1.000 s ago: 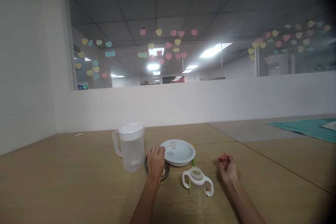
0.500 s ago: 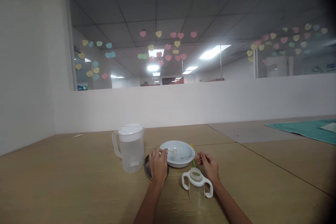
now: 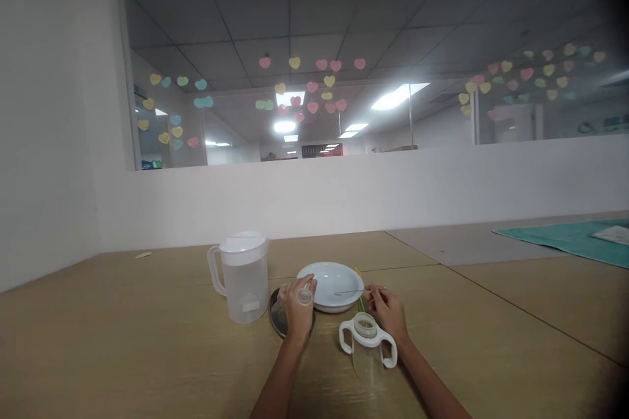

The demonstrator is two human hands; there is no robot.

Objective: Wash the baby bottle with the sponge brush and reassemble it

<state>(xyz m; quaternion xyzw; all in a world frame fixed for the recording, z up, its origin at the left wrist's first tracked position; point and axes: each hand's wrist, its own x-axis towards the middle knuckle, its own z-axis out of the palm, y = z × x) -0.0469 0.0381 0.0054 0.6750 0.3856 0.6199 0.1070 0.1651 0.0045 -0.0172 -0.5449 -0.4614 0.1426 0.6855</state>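
My left hand [image 3: 297,314] is closed on a small clear piece with a round end [image 3: 304,296], which faces me in front of the fingers. My right hand [image 3: 388,311] pinches a thin wire-like rod [image 3: 348,292] that reaches left over the white bowl [image 3: 330,304]; its exact kind is too fine to make out. Below my left hand lies a dark round disc [image 3: 276,321], partly covered by the hand. A clear cup with two white handles [image 3: 366,350] stands upright, without a lid, just left of my right forearm.
A lidded translucent pitcher [image 3: 247,288] stands left of the disc. A thin green and yellow item [image 3: 361,305] lies between the bowl and my right hand. On the far right is a teal cloth [image 3: 555,236]. A low white wall [image 3: 295,200] with glass above closes the table's back.
My left hand has turned the clear piece, so its round end has swung from over the bowl to in front of the fingers. The right hand keeps the rod over the bowl.
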